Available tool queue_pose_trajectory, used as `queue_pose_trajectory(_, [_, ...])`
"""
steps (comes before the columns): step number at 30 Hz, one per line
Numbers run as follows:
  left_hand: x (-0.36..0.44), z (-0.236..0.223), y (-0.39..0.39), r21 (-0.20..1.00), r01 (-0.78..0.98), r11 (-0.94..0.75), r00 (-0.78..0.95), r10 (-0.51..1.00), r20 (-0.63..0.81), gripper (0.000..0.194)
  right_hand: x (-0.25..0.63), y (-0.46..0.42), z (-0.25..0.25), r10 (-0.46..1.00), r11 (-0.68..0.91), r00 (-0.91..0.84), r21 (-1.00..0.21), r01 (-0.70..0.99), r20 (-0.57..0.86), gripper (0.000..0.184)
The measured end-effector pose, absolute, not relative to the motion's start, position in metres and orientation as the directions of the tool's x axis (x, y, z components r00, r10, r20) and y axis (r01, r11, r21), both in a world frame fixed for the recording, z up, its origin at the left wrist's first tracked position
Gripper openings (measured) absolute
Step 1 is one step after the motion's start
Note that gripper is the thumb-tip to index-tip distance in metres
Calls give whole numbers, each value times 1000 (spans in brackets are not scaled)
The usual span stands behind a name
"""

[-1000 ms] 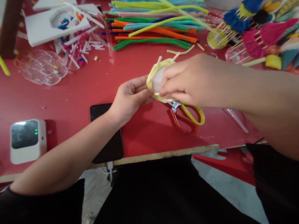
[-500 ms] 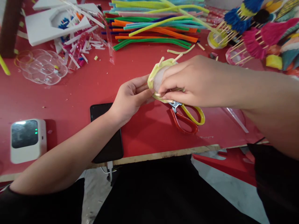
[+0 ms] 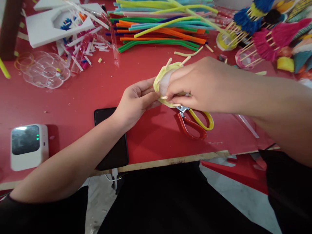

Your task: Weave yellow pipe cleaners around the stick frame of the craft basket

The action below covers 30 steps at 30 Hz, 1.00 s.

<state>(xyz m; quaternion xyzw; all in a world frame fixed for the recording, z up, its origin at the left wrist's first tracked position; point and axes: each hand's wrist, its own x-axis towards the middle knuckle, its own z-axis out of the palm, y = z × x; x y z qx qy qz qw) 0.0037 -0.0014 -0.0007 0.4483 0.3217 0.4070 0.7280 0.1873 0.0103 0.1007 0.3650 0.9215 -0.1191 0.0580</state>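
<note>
My left hand (image 3: 137, 100) grips the left rim of a round white disc wrapped in yellow pipe cleaner (image 3: 158, 81), thumb on top and fingers beneath. Several short wooden sticks (image 3: 168, 63) poke up from its rim. My right hand (image 3: 195, 86) reaches over the disc from the right, its fingers bent and pressed together at the near part of the rim; it covers much of the disc, and what the fingertips pinch is hidden. Just under the disc, scissors (image 3: 193, 122) with one red and one yellow handle lie on the table, their blades mostly covered.
Colourful pipe cleaners (image 3: 161, 26) are heaped at the back. Foam pieces (image 3: 56, 27) and a clear flower-shaped tray (image 3: 46, 70) stand at back left. A phone (image 3: 114, 152) and a white device (image 3: 29, 148) lie near the front edge. Stick-and-yarn pieces (image 3: 265, 45) are at back right.
Almost nothing differs. My right hand has shifted very slightly at the disc's rim, and my left hand keeps its hold.
</note>
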Motion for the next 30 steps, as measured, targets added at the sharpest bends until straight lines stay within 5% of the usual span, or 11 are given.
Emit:
queue_pose_trajectory(8, [6, -2, 1, 887, -363, 285, 472, 877, -88, 20, 190, 12, 99, 746, 638, -649, -123, 761, -148, 22])
queue_pose_trajectory(15, [4, 2, -1, 876, -334, 348, 582, 808, -98, 49, 190, 11, 98, 757, 607, -638, -208, 767, -143, 22])
queue_pose_trajectory(30, [4, -7, -2, 868, -393, 304, 576, 817, -26, 40, 186, 8, 104, 781, 574, -607, -211, 791, -150, 22])
